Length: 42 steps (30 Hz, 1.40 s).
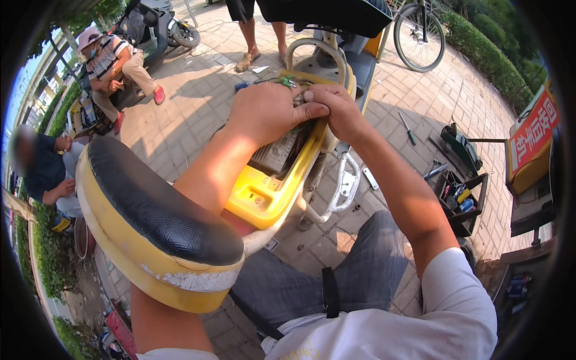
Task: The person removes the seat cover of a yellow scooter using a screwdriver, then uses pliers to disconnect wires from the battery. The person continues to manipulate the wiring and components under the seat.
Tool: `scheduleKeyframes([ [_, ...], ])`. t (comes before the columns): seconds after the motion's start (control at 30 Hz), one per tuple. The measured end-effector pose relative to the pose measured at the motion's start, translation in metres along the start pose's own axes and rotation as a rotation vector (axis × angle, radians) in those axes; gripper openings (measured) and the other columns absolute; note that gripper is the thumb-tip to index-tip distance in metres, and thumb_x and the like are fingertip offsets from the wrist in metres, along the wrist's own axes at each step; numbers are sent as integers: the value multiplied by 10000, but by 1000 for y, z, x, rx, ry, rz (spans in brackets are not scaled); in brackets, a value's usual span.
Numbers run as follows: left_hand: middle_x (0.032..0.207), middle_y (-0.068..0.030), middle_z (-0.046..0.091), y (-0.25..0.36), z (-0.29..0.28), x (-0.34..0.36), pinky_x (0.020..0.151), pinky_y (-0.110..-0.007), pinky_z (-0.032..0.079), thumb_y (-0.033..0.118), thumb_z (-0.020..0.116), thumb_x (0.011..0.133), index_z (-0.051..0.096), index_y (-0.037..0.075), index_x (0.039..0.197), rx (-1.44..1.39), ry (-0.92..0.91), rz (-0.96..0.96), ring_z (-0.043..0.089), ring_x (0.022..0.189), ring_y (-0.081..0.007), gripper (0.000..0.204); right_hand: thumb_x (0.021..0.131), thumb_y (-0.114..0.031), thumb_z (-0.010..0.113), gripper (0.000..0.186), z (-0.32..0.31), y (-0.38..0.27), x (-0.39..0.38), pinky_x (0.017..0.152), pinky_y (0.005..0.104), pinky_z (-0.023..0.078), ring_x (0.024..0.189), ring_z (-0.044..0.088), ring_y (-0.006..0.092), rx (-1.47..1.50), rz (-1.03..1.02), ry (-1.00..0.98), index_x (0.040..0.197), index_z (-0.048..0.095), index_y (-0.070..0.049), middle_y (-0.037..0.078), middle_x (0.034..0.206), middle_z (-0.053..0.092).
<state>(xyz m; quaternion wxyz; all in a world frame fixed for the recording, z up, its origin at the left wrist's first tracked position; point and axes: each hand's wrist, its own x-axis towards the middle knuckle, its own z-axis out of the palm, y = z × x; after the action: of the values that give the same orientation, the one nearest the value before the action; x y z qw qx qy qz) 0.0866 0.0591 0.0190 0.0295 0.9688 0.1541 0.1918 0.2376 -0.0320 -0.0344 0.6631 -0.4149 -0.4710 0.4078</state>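
Note:
Both my hands are together over the open compartment of a yellow electric scooter (264,198). My left hand (264,114) is closed, its thumb pointing toward the right hand. My right hand (337,111) is closed too, its fingertips meeting the left hand's. Whatever they pinch is hidden between the fingers. Green and dark wires (287,81) show just beyond the left hand. Under my wrists, a grey box-shaped battery (273,152) with a printed label sits in the compartment. My left forearm passes beneath the scooter's black padded backrest (159,201).
On the paving to the right lie a screwdriver (408,128) and an open toolbox (461,198). Two seated people (111,66) (51,171) are at left. Someone's legs (246,39) stand beyond the scooter. A bicycle wheel (419,37) and a red sign (533,129) are at right.

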Motion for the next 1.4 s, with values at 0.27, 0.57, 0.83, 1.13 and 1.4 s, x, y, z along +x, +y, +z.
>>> scheduleKeyframes([
  [0.27, 702, -162, 632, 1, -2, 3, 609, -458, 477, 820, 392, 744, 661, 124, 938, 2, -4, -39, 624, 723, -371, 771, 858, -199, 543, 230, 2, -3, -1, 643, 194, 394, 702, 498, 41, -13, -52, 6, 829, 654, 1, -23, 763, 585],
  [0.57, 760, -187, 647, -3, -10, 2, 661, -421, 488, 670, 565, 779, 645, 78, 1017, -126, -55, -29, 634, 769, -378, 643, 850, -210, 536, 211, 9, -5, -2, 621, 191, 370, 691, 466, 49, -114, -99, 57, 828, 632, -24, -17, 759, 553],
  [0.83, 888, -146, 660, -23, -8, -4, 738, -332, 484, 296, 699, 838, 603, 7, 1062, -513, -158, -6, 623, 782, -220, 378, 828, -204, 552, 203, 4, -6, 1, 586, 207, 352, 637, 442, 68, -140, 24, -8, 732, 601, -32, -15, 664, 494],
  [1.13, 932, -120, 666, -19, -12, -4, 780, -313, 476, 239, 671, 858, 624, 31, 1089, -588, -196, 13, 617, 827, -205, 314, 810, -195, 531, 213, 12, -13, -2, 533, 220, 278, 570, 372, 64, -195, -18, 8, 650, 530, -53, -31, 610, 442],
  [1.4, 951, -180, 665, -25, -7, -3, 766, -368, 481, 328, 652, 862, 631, 60, 1113, -510, -182, 49, 634, 855, -335, 368, 772, -202, 551, 243, 10, -7, 1, 523, 233, 309, 572, 405, 68, -308, -82, 44, 610, 540, -21, -13, 595, 477],
])
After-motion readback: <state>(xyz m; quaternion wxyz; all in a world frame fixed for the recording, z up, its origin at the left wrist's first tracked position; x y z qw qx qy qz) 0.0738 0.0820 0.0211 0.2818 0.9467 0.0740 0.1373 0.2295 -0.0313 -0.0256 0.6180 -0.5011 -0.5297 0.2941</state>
